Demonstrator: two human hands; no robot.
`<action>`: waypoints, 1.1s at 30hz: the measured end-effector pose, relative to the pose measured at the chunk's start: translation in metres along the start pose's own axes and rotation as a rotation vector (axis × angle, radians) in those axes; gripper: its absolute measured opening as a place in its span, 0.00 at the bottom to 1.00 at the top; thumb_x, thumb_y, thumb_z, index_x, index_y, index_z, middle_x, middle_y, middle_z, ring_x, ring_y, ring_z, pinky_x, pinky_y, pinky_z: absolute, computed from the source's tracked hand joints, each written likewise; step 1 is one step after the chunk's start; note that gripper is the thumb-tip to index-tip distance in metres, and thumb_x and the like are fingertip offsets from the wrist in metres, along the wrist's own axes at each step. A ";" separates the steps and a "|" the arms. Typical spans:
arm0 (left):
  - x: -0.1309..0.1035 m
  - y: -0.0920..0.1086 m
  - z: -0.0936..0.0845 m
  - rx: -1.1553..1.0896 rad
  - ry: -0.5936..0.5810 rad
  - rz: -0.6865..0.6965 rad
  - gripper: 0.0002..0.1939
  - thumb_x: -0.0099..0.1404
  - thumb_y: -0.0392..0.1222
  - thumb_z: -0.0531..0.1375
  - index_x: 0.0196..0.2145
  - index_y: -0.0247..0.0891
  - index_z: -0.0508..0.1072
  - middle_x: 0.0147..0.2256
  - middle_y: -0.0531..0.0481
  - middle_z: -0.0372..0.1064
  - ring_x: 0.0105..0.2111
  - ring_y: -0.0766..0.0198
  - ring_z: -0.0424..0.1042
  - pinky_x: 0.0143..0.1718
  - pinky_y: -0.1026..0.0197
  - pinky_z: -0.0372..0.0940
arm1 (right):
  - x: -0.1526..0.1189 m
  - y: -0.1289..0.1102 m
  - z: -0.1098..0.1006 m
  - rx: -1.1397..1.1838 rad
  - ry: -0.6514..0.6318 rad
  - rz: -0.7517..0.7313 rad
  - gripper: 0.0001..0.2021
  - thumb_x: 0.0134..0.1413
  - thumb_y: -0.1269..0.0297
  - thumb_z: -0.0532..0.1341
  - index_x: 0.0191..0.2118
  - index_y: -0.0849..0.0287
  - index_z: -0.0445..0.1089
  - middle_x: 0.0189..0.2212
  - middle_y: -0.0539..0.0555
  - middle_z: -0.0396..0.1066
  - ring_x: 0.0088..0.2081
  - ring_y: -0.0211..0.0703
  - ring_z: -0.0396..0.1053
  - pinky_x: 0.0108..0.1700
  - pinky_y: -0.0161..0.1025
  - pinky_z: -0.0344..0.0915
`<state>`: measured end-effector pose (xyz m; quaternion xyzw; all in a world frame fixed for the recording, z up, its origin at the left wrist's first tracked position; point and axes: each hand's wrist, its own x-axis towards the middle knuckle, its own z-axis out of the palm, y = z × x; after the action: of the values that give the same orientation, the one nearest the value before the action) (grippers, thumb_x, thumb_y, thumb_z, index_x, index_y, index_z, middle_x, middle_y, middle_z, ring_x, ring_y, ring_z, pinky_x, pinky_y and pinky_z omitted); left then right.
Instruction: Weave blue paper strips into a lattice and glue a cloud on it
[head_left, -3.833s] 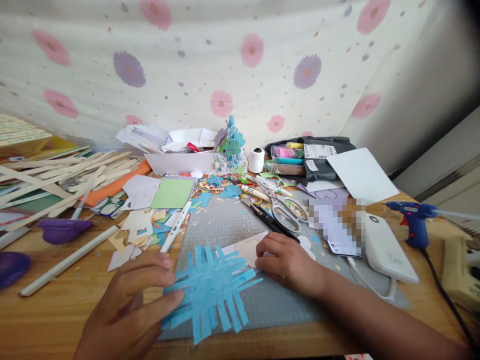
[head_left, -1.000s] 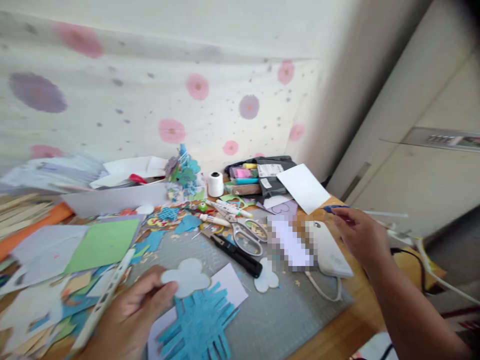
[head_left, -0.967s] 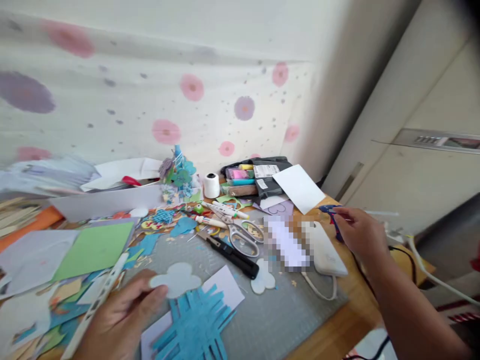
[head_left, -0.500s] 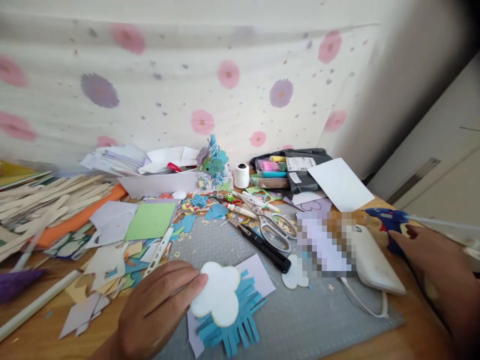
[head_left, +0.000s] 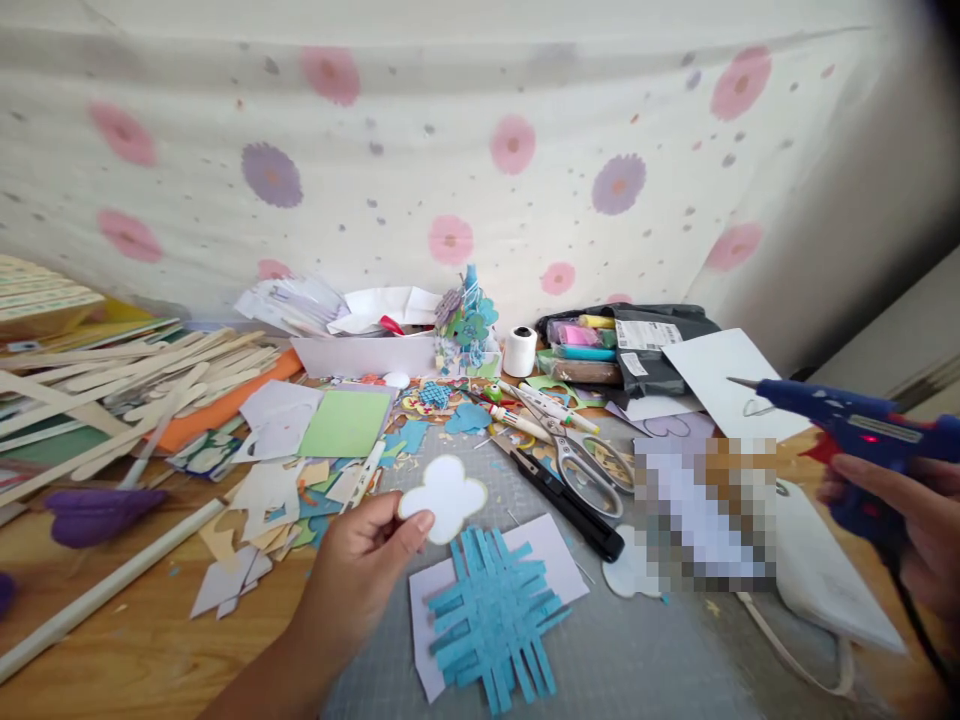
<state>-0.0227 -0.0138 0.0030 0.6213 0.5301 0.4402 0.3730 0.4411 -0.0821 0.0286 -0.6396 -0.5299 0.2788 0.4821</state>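
Observation:
Between its thumb and fingers, my left hand [head_left: 375,550] pinches a white flower-shaped paper cutout [head_left: 444,497], raised above the mat. Just below it lies a blue woven paper-strip piece [head_left: 499,615] on a pale lilac sheet [head_left: 424,640]. On the right, my right hand [head_left: 892,510] is wrapped round the handle of a blue glue gun [head_left: 847,410], its nozzle pointing left and a small red light lit. A second white cutout [head_left: 634,565] rests on the grey cutting mat [head_left: 637,660].
Scissors [head_left: 589,475] and a black cutter [head_left: 570,505] lie mid-mat. A white power bank [head_left: 832,570] with a cable sits right. Wooden sticks [head_left: 97,390], paper scraps and a green sheet [head_left: 343,423] cover the left. Behind are a thread spool [head_left: 520,352] and black bag [head_left: 652,335].
My left hand has lifted the white cutout off the blue woven piece, uncovering it. My right hand, earlier at the glue gun on the table, now holds it raised. The view has shifted left.

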 end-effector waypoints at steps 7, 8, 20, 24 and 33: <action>-0.002 -0.001 0.001 -0.205 -0.026 -0.117 0.14 0.58 0.47 0.61 0.21 0.37 0.69 0.17 0.58 0.57 0.19 0.70 0.55 0.20 0.67 0.53 | -0.006 -0.056 0.150 0.526 -0.242 0.231 0.14 0.43 0.54 0.70 0.34 0.56 0.74 0.21 0.50 0.66 0.23 0.39 0.63 0.24 0.35 0.62; -0.001 -0.002 0.000 -0.167 -0.019 -0.081 0.13 0.59 0.46 0.61 0.21 0.37 0.69 0.17 0.58 0.57 0.19 0.69 0.56 0.20 0.67 0.53 | -0.008 -0.065 0.161 0.558 -0.297 0.244 0.14 0.43 0.55 0.71 0.33 0.57 0.74 0.22 0.50 0.67 0.24 0.37 0.64 0.25 0.34 0.63; 0.002 0.010 -0.021 0.465 0.227 1.028 0.14 0.63 0.26 0.58 0.43 0.39 0.75 0.32 0.48 0.74 0.32 0.64 0.73 0.35 0.61 0.70 | -0.015 -0.059 0.197 0.654 -0.613 0.286 0.15 0.40 0.56 0.73 0.34 0.58 0.75 0.28 0.53 0.72 0.29 0.39 0.67 0.33 0.36 0.63; 0.001 0.017 -0.020 0.457 0.248 1.022 0.12 0.65 0.30 0.57 0.43 0.41 0.75 0.32 0.50 0.74 0.32 0.64 0.74 0.34 0.62 0.71 | -0.019 -0.050 0.199 0.590 -0.619 0.202 0.16 0.42 0.52 0.71 0.34 0.57 0.75 0.28 0.54 0.71 0.31 0.43 0.67 0.33 0.39 0.64; -0.003 0.016 -0.020 0.471 0.271 1.010 0.11 0.67 0.30 0.56 0.42 0.40 0.76 0.32 0.49 0.74 0.33 0.64 0.74 0.35 0.62 0.72 | -0.022 -0.053 0.202 0.502 -0.550 0.086 0.16 0.43 0.48 0.69 0.30 0.56 0.76 0.27 0.54 0.73 0.31 0.46 0.68 0.33 0.40 0.65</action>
<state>-0.0363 -0.0196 0.0239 0.8019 0.2945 0.5095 -0.1032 0.2376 -0.0396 -0.0034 -0.4243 -0.5274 0.5815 0.4514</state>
